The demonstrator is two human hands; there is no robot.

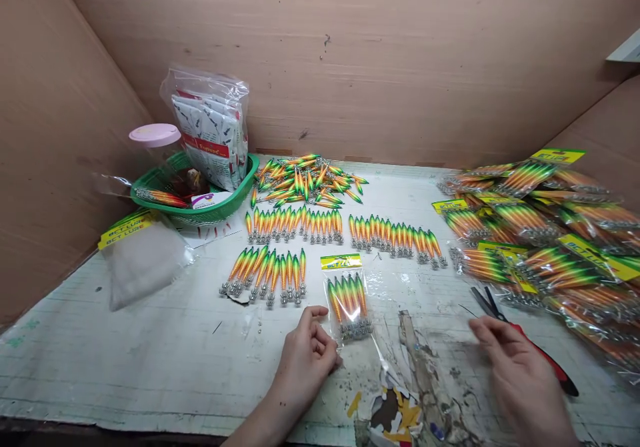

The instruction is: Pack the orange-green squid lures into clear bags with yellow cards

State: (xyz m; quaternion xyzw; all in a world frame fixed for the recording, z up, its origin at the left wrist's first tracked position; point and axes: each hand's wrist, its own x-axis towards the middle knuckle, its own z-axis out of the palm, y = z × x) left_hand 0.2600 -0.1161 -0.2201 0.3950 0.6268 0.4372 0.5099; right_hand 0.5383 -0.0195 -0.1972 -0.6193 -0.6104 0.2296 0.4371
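My left hand point(311, 348) rests on the table with its fingers loosely curled and apart, at the left edge of a clear bag of squid jigs point(347, 300). That bag lies flat under its yellow and green header, its lures orange with green ends and metal hook crowns. Slightly blurred, my right hand point(517, 367) hovers beside red-handled scissors point(557, 369), fingers half bent and not wrapped round them. The dark blades point away, partly behind the fingers. Beyond my left hand lie loose squid jigs point(273, 273) in a row.
Farther back are more rows of jigs point(395, 237) and a loose heap point(305, 180). Packed bags point(565, 260) pile up at right. A green basket point(220, 210) holds pouches and a lidded container; empty header bags point(143, 260) lie before it. Cardboard walls point(350, 100) enclose the table.
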